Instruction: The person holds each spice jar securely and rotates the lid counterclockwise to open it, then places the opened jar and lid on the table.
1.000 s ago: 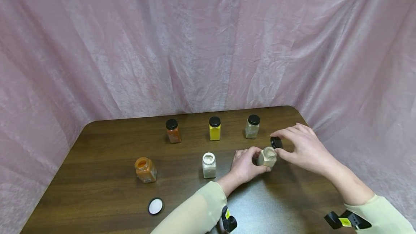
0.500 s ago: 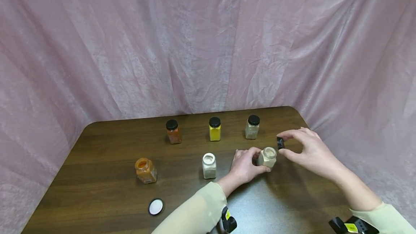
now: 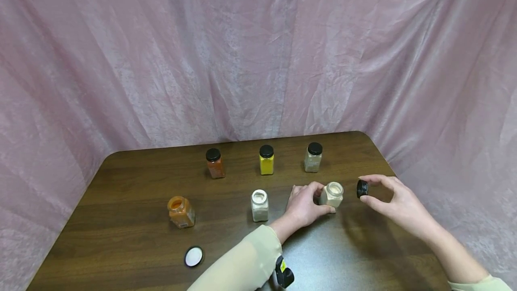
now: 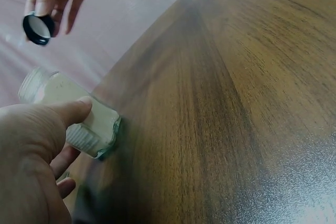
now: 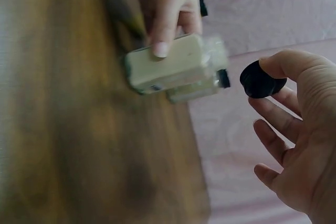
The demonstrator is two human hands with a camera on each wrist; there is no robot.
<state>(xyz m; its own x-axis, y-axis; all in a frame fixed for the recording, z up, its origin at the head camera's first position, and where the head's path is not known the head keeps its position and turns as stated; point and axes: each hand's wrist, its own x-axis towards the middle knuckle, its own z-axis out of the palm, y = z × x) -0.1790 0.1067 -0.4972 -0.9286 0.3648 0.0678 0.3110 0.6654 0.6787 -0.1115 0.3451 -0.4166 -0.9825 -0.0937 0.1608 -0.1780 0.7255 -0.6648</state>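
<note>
My left hand [image 3: 304, 204] grips a square glass jar [image 3: 332, 195] of pale cream powder by its sides, its mouth uncovered. In the left wrist view the thumb presses along the wall of that jar [image 4: 73, 106]. To the right, my right hand [image 3: 397, 203] pinches a black lid [image 3: 362, 188] between thumb and fingertips, apart from the jar. The lid's white inner face [image 4: 39, 26] shows in the left wrist view. An uncapped jar of white powder [image 3: 260, 205] stands just left of my left hand.
Behind stand three jars with black lids: red-orange [image 3: 215, 164], yellow [image 3: 266, 160] and greyish green [image 3: 313, 157]. An uncapped orange jar [image 3: 181, 212] is at the left, with a loose lid [image 3: 194, 256] lying white side up. A pink curtain [image 3: 242, 57] hangs behind the wooden table [image 3: 129, 183].
My right hand has drawn the black lid away from the cream jar, rightward and slightly toward me. The left hand and its jar have stayed in place.
</note>
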